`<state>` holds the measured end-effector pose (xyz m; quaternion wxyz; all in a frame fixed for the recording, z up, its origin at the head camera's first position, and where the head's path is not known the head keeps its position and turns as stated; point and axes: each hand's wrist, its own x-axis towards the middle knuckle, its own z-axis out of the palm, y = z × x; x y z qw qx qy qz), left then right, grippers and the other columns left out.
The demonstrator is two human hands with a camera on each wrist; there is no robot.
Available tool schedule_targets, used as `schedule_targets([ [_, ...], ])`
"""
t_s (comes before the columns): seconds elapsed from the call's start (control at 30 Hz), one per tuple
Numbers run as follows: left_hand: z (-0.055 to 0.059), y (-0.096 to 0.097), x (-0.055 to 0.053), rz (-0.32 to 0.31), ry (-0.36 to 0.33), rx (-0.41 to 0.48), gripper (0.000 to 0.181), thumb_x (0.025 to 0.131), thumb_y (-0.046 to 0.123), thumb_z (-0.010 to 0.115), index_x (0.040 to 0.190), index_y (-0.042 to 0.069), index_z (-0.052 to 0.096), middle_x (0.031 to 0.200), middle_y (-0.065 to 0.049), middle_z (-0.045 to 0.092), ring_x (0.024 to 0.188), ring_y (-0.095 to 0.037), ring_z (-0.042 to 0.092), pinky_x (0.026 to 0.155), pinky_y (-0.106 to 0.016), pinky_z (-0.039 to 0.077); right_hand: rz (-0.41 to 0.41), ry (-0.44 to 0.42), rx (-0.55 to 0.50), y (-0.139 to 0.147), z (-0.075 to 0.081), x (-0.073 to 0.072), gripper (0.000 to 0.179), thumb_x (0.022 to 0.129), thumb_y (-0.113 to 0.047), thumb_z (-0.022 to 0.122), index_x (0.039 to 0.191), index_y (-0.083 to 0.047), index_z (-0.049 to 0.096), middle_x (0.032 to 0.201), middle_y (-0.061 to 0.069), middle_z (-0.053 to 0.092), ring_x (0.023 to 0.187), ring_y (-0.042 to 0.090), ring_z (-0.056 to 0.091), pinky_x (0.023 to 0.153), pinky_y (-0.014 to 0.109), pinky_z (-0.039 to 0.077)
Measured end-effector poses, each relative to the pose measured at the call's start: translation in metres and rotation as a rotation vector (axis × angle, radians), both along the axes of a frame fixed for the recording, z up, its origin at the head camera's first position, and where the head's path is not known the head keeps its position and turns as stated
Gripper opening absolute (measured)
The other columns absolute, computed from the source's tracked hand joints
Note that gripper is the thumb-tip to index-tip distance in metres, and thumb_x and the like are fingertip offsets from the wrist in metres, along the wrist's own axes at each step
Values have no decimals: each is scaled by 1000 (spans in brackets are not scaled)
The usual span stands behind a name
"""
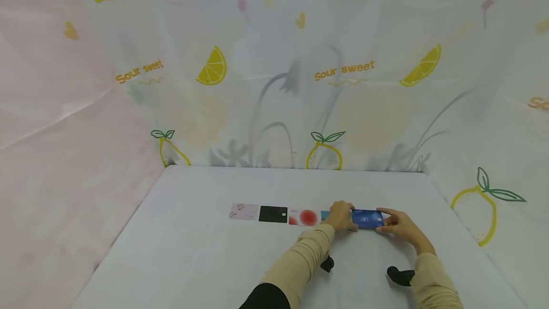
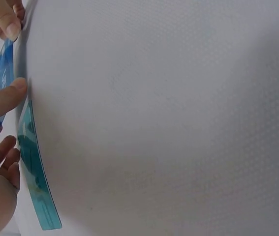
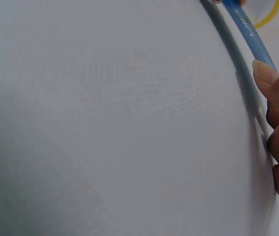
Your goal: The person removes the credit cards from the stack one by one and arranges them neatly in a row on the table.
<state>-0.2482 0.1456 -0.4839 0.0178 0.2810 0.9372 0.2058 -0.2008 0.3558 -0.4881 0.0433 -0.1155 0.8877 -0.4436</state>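
Observation:
Between my two hands is a blue card [image 1: 368, 219] with white lettering and a chip mark, at the right end of a row of cards on the white table [image 1: 188, 261]. My right hand [image 1: 402, 227] pinches its right end between thumb and fingers. At its left end, my left hand [image 1: 340, 216] holds it with the thumb on the near edge. The right wrist view shows the blue card [image 3: 250, 32] casting a shadow, slightly off the table. Under my left hand lies a teal card [image 2: 37, 172], mostly covered in the head view.
Left of my hands lie a white card with red fruit circles [image 1: 303, 217], a black card [image 1: 273, 214] and a pale pink patterned card [image 1: 243, 211]. A lemon-print backdrop [image 1: 274, 108] rises behind the table. Dark wrist-worn pieces [image 1: 400, 276] hang near both sleeves.

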Motion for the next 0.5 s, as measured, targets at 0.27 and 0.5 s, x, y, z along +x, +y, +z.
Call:
schedule_targets([
  [0.27, 0, 1, 2, 59, 16, -43, 52, 69, 33, 83, 114, 13, 67, 102, -3, 61, 94, -15, 52, 75, -24, 39, -41, -26, 13, -5, -2, -2, 63, 79, -5, 72, 128, 18, 40, 69, 4, 53, 62, 7, 43, 57, 23, 37],
  [0.5, -59, 19, -34, 23, 57, -37, 53, 69, 42, 82, 112, 13, 69, 105, -1, 60, 97, -13, 49, 81, -24, 38, -93, -60, 95, -6, -1, -3, 65, 78, -6, 73, 129, 18, 40, 74, 5, 53, 67, 14, 46, 60, 26, 40],
])
